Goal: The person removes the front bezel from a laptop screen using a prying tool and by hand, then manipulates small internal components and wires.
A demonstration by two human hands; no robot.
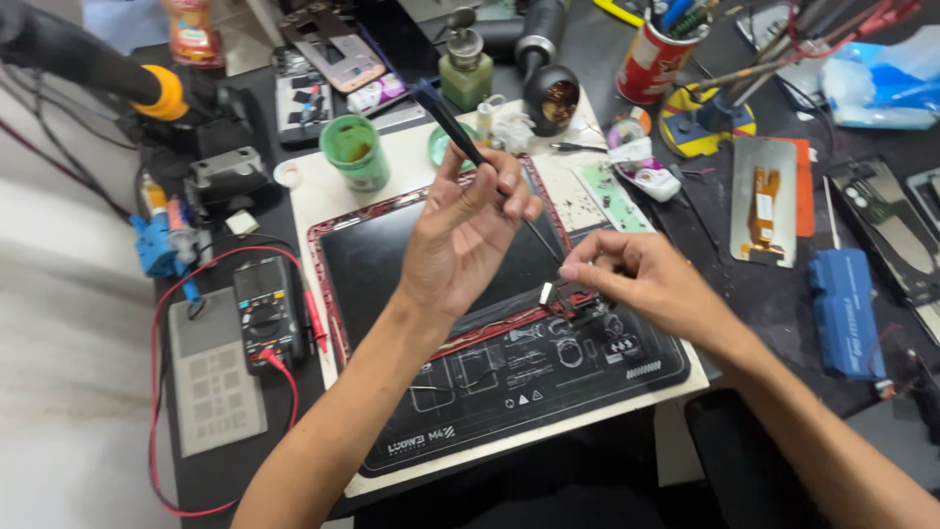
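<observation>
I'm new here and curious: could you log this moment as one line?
left hand: holds dark tool | right hand: pinches small metal part | under: black mat

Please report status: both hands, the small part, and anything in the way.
Left hand grips dark pen-like tool. Right hand pinches small silvery part over black work mat. Between hands, nothing blocking.

Black mat [548,392], green cup [354,149], blue case [842,312].

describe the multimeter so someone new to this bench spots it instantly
Start at the big black work mat with white line drawings in the middle of the bench. Just off its left edge, beside the left hand's forearm, lies the multimeter: a black handheld box with a round dial. Only it trails red leads, looping over the grey stencil plate beside it.
</observation>
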